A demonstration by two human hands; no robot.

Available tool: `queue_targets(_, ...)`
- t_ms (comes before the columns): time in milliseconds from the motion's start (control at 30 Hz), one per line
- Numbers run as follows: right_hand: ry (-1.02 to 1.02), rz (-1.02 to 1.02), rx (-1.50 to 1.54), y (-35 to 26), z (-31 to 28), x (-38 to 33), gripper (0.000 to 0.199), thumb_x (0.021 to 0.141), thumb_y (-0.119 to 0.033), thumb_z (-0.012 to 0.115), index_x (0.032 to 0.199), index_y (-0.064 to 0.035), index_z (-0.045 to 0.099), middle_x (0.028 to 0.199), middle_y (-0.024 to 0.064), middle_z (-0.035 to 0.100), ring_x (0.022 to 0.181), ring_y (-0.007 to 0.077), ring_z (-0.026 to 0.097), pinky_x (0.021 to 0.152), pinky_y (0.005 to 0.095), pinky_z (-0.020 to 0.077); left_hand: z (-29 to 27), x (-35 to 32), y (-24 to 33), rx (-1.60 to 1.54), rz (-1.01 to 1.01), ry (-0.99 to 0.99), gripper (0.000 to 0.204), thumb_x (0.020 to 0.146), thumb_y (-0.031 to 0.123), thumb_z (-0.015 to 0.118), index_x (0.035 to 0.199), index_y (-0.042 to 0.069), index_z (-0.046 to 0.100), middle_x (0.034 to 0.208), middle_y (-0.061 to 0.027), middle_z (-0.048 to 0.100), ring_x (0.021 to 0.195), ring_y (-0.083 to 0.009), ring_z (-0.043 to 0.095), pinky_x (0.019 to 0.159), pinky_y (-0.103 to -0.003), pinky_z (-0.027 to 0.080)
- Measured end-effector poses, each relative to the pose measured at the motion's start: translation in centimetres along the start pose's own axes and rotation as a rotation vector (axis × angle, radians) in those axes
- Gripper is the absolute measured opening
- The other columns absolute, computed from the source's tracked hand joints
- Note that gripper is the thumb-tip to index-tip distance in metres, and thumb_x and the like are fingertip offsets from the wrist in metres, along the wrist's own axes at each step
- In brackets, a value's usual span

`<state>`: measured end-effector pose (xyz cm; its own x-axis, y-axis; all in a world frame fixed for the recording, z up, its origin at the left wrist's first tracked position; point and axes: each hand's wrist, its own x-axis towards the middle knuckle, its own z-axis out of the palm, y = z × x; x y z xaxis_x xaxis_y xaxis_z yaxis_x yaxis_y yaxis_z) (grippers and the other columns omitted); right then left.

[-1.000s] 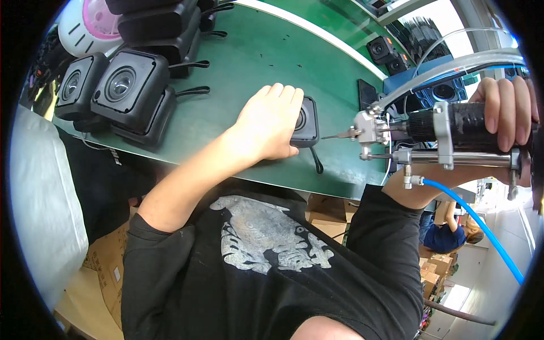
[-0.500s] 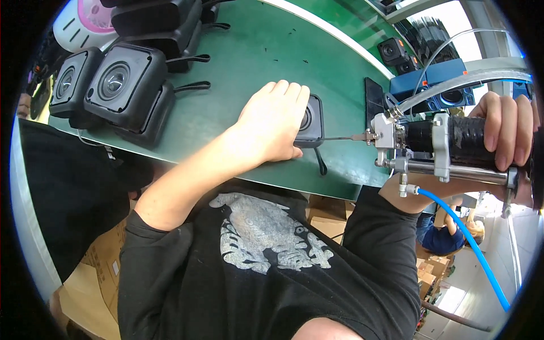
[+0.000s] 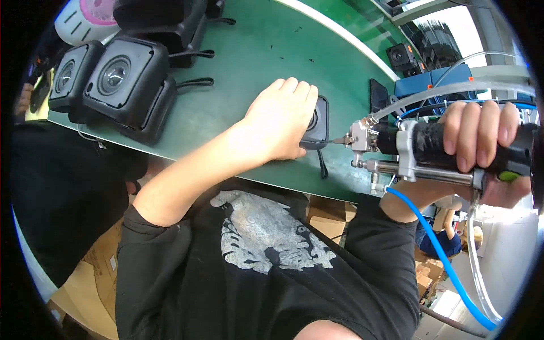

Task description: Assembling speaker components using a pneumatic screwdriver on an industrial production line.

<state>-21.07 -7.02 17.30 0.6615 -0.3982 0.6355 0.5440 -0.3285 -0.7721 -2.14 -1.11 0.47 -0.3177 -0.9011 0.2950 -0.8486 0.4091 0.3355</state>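
My left hand [image 3: 281, 120] is wrapped over a small black square speaker [image 3: 322, 122], its fingers over the far side and its thumb at the near side. The hand hides much of the speaker; its right edge and a wrist strap [image 3: 323, 164] show. My right hand [image 3: 481, 136] grips the black body of a power screwdriver [image 3: 429, 146] with a silver metal head and a blue hose [image 3: 433, 235]. The screwdriver lies nearly level, its thin bit [image 3: 335, 141] pointing left at the speaker's near right corner. Whether the tip sits in a screw is too small to tell.
Several black speakers [image 3: 116, 76] with straps are stacked at the left of the green table [image 3: 243, 56]. Behind them stands a white and pink container [image 3: 85, 22]. A dark flat object [image 3: 378, 96] and blue boxes [image 3: 433, 79] are at the right. A person in black [image 3: 56, 192] is at the left.
My right hand has brought the screwdriver left, and its bit now reaches further in over the speaker's corner. My left hand stays on the speaker.
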Motion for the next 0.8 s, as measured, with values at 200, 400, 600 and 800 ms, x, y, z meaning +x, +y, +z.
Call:
queue_targets(200,-0.285,0.022,0.219,-4.5,-3.7,4.5,0.055,0.079,-0.037,0.075,0.113,-0.0036,0.047,0.087,0.0081,0.056,0.070,0.0205,0.060,0.063,0.0372,0.0489,2.2,1.5,1.1,-0.160,0.053,0.100,0.094,0.063,0.041,0.087,0.128,-0.012,0.044,0.118,-0.0215,0.054,0.116,-0.0340,0.052,0.106,-0.040,0.040)
queue_targets(400,-0.109,-0.208,0.199,-2.5,-2.6,5.2,0.058,0.073,-0.032,0.083,0.110,-0.0057,0.048,0.087,0.0011,0.054,0.072,0.0150,0.056,0.071,0.0318,0.0385,-0.6,-0.6,-0.8,-0.471,-0.017,0.054,0.107,0.068,0.042,0.087,0.143,-0.009,0.030,0.143,-0.0294,0.041,0.134,-0.0427,0.043,0.112,-0.043,0.038)
queue_targets(600,0.027,-0.012,0.136,-2.5,-3.5,6.0,0.071,0.056,-0.035,0.093,0.101,-0.0080,0.046,0.083,-0.0002,0.050,0.069,0.0111,0.053,0.073,0.0279,0.0388,0.0,-1.1,-1.7,-0.461,-0.039,-0.032,0.097,0.071,0.044,0.084,0.138,-0.010,0.039,0.136,-0.0279,0.050,0.128,-0.0393,0.050,0.109,-0.042,0.042)
queue_targets(800,-0.044,0.013,0.133,-1.4,-3.6,6.6,0.066,0.064,-0.040,0.087,0.105,-0.0070,0.047,0.085,0.0005,0.052,0.070,0.0127,0.054,0.073,0.0302,0.0386,0.1,-1.2,-1.9,-0.482,-0.041,0.014,0.094,0.071,0.042,0.085,0.137,-0.009,0.041,0.137,-0.0291,0.050,0.129,-0.0403,0.049,0.110,-0.043,0.040)
